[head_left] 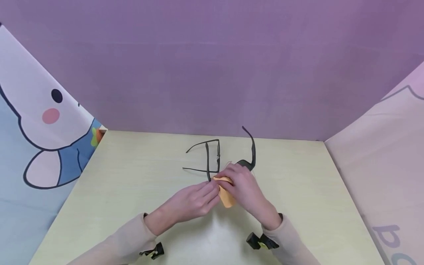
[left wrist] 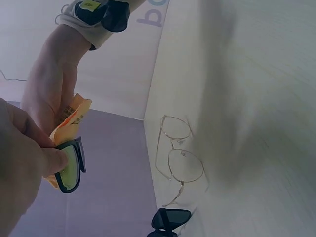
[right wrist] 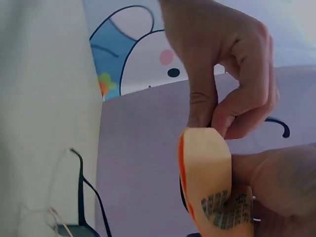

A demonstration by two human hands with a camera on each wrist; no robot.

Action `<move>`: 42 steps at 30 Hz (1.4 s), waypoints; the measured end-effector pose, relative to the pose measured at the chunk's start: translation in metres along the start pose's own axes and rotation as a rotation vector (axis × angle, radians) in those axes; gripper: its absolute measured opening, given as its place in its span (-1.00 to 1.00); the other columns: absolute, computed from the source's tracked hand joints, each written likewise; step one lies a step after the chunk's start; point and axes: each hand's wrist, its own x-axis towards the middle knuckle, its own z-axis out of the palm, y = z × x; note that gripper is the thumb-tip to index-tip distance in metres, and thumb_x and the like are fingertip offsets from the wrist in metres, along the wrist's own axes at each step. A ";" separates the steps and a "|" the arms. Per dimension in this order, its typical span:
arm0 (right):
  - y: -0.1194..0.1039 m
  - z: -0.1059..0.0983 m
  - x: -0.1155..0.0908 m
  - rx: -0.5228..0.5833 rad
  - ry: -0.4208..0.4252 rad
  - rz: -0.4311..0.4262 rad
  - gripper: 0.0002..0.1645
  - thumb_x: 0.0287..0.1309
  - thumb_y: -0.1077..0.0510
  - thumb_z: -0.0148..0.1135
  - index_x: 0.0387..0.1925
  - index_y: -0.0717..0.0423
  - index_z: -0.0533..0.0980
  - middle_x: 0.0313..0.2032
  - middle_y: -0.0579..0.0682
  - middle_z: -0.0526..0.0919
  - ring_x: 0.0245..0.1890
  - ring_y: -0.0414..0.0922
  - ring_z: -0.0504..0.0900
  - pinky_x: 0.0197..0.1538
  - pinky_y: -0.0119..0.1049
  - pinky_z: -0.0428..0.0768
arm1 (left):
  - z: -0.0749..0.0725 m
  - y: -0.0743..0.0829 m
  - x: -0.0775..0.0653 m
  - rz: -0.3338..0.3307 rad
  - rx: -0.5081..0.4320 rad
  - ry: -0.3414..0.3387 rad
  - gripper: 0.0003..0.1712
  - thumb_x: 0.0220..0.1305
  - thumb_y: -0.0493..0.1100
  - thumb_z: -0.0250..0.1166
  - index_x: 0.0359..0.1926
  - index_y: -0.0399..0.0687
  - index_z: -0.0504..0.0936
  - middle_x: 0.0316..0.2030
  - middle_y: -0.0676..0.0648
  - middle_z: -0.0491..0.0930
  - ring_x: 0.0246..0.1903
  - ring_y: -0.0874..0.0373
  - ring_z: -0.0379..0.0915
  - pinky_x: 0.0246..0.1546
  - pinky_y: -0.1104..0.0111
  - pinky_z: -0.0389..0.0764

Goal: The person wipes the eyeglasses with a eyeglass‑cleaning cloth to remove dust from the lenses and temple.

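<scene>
My left hand [head_left: 195, 200] pinches a pair of dark-framed glasses [left wrist: 69, 170] by the frame, with the thumb on a lens. One temple of these glasses points up and away in the head view. An orange cloth [head_left: 227, 197] with dark printing is folded over the other part of the glasses. My right hand [head_left: 243, 186] grips this cloth between thumb and fingers, close beside the left fingertips. Both hands are raised above the table. The lens under the cloth is hidden.
Black thin-framed glasses [head_left: 218, 151] lie on the table [head_left: 132, 176] beyond the hands, temples leftward. Dark sunglasses [head_left: 253, 151] and gold wire-rimmed glasses [left wrist: 185, 158] lie beyond my right hand. A purple panel [head_left: 212, 73] backs the table; printed cloth hangs at both sides.
</scene>
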 end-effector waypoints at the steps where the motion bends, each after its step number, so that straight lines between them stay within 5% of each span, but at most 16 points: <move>1: 0.000 0.000 0.000 -0.051 0.020 -0.014 -0.86 0.07 0.20 0.56 -0.29 0.04 0.75 -0.34 -0.14 0.70 -0.31 -0.13 0.58 -0.22 -0.27 0.53 | 0.000 0.000 0.000 0.000 0.000 0.004 -0.60 0.50 -0.47 -0.18 -0.24 -0.13 0.57 -0.16 -0.08 0.68 -0.08 0.12 0.59 0.04 0.45 0.68; 5: -0.001 -0.001 0.001 -0.156 0.061 -0.027 -0.85 0.06 0.15 0.58 -0.32 0.04 0.73 -0.35 -0.12 0.70 -0.32 -0.08 0.59 -0.25 -0.22 0.52 | 0.000 -0.001 0.000 0.001 0.006 0.008 -0.59 0.49 -0.48 -0.19 -0.27 -0.11 0.57 -0.16 -0.07 0.70 -0.08 0.13 0.61 0.03 0.46 0.68; 12: -0.005 -0.002 0.001 -0.005 -0.018 0.000 -0.87 0.10 0.25 0.53 -0.27 0.07 0.76 -0.35 -0.14 0.70 -0.31 -0.16 0.57 -0.19 -0.27 0.59 | -0.001 -0.002 -0.002 -0.002 -0.014 0.000 -0.61 0.52 -0.46 -0.18 -0.17 -0.14 0.59 -0.12 -0.07 0.70 -0.04 0.12 0.62 0.08 0.44 0.68; 19: -0.006 -0.004 0.003 -0.179 0.064 -0.019 -0.85 0.05 0.14 0.57 -0.33 0.05 0.74 -0.35 -0.11 0.71 -0.33 -0.08 0.58 -0.29 -0.25 0.47 | -0.002 -0.004 -0.001 0.001 0.008 -0.001 -0.62 0.51 -0.46 -0.19 -0.23 -0.12 0.55 -0.13 -0.07 0.69 -0.05 0.12 0.60 0.06 0.44 0.68; 26: -0.010 -0.004 0.002 -0.074 0.003 -0.031 -0.84 0.05 0.26 0.56 -0.29 0.09 0.75 -0.36 -0.10 0.70 -0.33 -0.14 0.58 -0.19 -0.21 0.53 | -0.004 -0.004 0.000 -0.005 -0.004 -0.001 -0.62 0.51 -0.46 -0.19 -0.19 -0.15 0.57 -0.12 -0.09 0.68 -0.05 0.11 0.60 0.07 0.44 0.67; 34: -0.005 -0.004 0.004 -0.192 0.044 -0.004 -0.87 0.10 0.12 0.55 -0.30 0.03 0.74 -0.32 -0.11 0.72 -0.27 -0.06 0.61 -0.23 -0.22 0.49 | -0.005 -0.005 0.003 -0.016 -0.006 -0.011 -0.63 0.50 -0.47 -0.18 -0.23 -0.12 0.55 -0.12 -0.07 0.69 -0.05 0.10 0.61 0.07 0.42 0.68; 42: -0.001 -0.004 0.004 -0.060 -0.012 -0.031 -0.87 0.08 0.22 0.55 -0.29 0.05 0.76 -0.35 -0.14 0.70 -0.33 -0.16 0.58 -0.19 -0.24 0.56 | 0.001 -0.002 0.002 -0.015 -0.013 0.008 -0.62 0.50 -0.47 -0.16 -0.21 -0.14 0.58 -0.14 -0.07 0.69 -0.07 0.12 0.60 0.04 0.45 0.68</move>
